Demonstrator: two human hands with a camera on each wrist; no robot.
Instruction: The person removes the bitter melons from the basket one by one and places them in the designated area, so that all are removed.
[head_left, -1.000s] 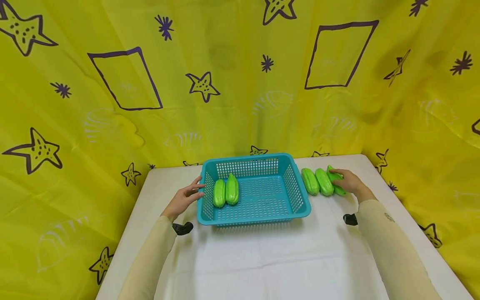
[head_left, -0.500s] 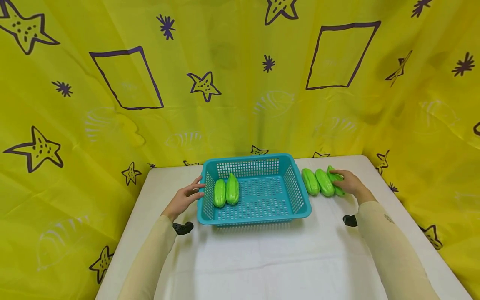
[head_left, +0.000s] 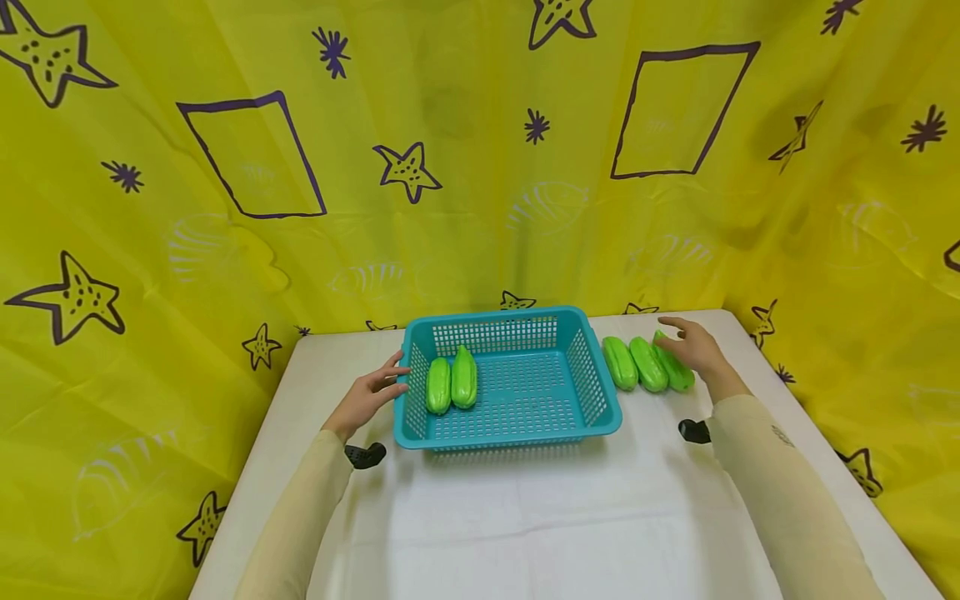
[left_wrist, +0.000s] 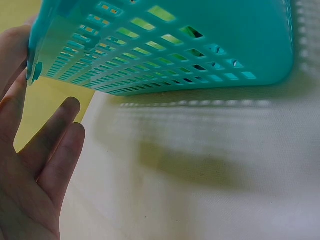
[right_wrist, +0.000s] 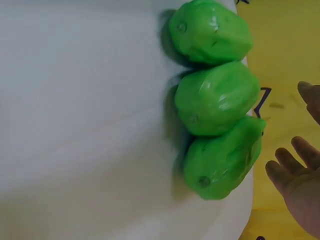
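The left hand [head_left: 365,400] touches the left rim of a teal plastic basket [head_left: 517,436] with its fingers extended; in the left wrist view, two lower fingers [left_wrist: 62,155] stand apart from the basket wall. Inside the basket, two glossy green papaya-shaped fruits, one rounded [head_left: 438,387] and one with a pointed tip [head_left: 465,379], lie side by side at the left. To its right lie three more such fruits in a row, the left [head_left: 620,364], middle [head_left: 649,365] and right one [head_left: 677,371]. The right hand [head_left: 697,346] hovers just above the right fruit, fingers spread and holding nothing.
A white cloth [head_left: 517,525] covers the table, and the basket stands near its back edge. Yellow curtains [head_left: 480,242] with starfish drawings close off the back and both sides. A dark device sits below each wrist.
The right hand has let go of the rightmost green fruit and lifted slightly up and back, leaving it beside the other two. The left hand and the basket have stayed put.
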